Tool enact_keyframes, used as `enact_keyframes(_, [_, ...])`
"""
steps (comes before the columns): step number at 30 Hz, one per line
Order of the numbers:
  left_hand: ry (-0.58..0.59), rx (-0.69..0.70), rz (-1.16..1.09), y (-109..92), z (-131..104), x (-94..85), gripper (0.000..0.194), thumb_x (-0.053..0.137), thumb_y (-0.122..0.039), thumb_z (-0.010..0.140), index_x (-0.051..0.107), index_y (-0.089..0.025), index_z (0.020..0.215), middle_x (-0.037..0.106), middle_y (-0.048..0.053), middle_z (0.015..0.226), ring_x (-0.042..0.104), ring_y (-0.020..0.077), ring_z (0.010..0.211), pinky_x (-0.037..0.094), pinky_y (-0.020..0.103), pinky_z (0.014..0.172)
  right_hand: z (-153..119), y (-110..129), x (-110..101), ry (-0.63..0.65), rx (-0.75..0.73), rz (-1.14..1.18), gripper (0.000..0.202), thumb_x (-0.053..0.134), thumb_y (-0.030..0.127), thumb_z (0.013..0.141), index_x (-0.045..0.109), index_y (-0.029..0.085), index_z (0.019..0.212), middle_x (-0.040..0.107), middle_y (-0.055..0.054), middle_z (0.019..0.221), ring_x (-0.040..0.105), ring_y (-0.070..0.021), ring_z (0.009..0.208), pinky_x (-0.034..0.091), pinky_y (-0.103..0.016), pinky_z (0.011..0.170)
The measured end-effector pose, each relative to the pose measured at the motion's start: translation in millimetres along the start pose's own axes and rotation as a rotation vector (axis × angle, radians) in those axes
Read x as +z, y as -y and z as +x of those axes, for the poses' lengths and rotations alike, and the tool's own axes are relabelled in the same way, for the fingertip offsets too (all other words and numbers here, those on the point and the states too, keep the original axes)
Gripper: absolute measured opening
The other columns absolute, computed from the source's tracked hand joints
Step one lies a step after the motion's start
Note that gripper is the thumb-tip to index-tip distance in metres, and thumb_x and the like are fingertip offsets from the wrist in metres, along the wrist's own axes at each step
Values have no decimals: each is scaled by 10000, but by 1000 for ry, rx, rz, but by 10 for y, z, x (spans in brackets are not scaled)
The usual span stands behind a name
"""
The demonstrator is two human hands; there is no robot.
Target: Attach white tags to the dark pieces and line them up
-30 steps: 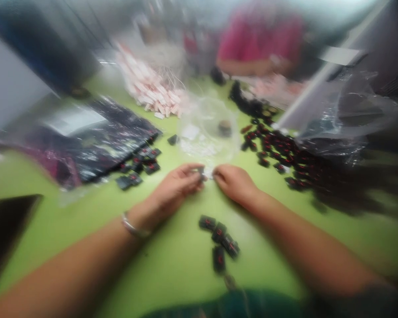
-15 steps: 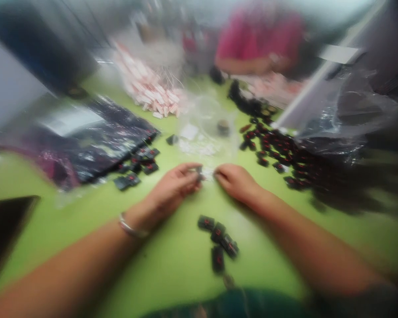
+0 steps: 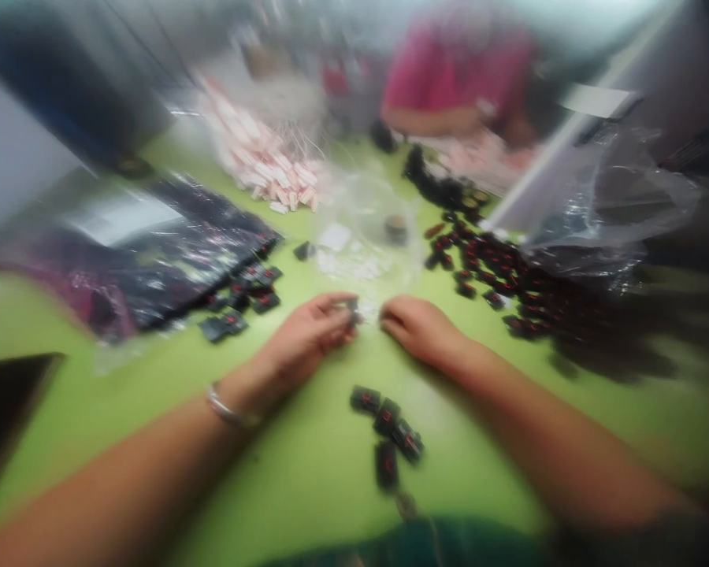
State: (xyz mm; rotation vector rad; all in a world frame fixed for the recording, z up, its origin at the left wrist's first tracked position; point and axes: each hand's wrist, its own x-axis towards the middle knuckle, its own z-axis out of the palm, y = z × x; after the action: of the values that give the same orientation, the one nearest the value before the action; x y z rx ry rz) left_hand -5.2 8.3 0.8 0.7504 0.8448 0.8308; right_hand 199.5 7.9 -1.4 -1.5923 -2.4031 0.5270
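Observation:
My left hand, with a bracelet on its wrist, pinches a small dark piece between thumb and forefinger. Just to the right, my right hand has its fingers closed together beside small white pieces on the green table; whatever its fingertips hold is too small to make out. More white pieces lie on a clear plastic bag beyond the hands. Several black pieces with red marks lie between my forearms.
Black parts with red marks form a large heap at right and a small group at left. Plastic bags flank them. Pale pink-white parts are piled behind. Across the table sits a person in a pink top.
The whole view has shifted slightly. Both hands stay nearly in place, with the fingers of my right hand slightly changed.

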Motion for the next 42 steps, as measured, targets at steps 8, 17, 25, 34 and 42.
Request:
enact_keyframes(8, [-6,-3,19,-2,7,-8,407,736,-199,734,586,-113,1102,675,69,833,587,98,645,459,214,635,-40,16,-21,-17,-3,-88,164,477,183,863,629,168,802,654,-68,817,526,-160,696,352,-269,636])
enact_keyframes(17, [69,-8,-7,46,-20,19,366,736,-198,743,626,-124,1084,688,79,896,613,114,692,468,231,661,-113,130,-59,-310,4,436,89,527,134,769,600,167,731,615,9,656,520,-106,594,413,-227,608])
enact_keyframes(25, [164,-22,8,72,-34,42,324,739,-203,750,663,-146,1060,676,65,877,614,115,722,472,229,673,-140,349,-27,-317,27,807,77,558,201,791,617,164,757,627,7,696,559,-109,648,456,-235,639])
enact_keyframes(34, [210,-13,14,91,-39,10,315,746,-237,745,682,-184,1049,685,49,864,613,103,688,469,224,674,-131,346,-8,-251,83,850,75,565,228,795,613,178,766,633,5,723,574,-114,672,482,-247,670])
enact_keyframes(42, [217,1,50,121,-25,-22,329,736,-262,758,677,-182,1071,682,53,876,603,96,691,464,218,678,-137,352,37,-267,41,797,74,547,217,807,598,172,777,632,-7,738,572,-115,679,478,-240,657])
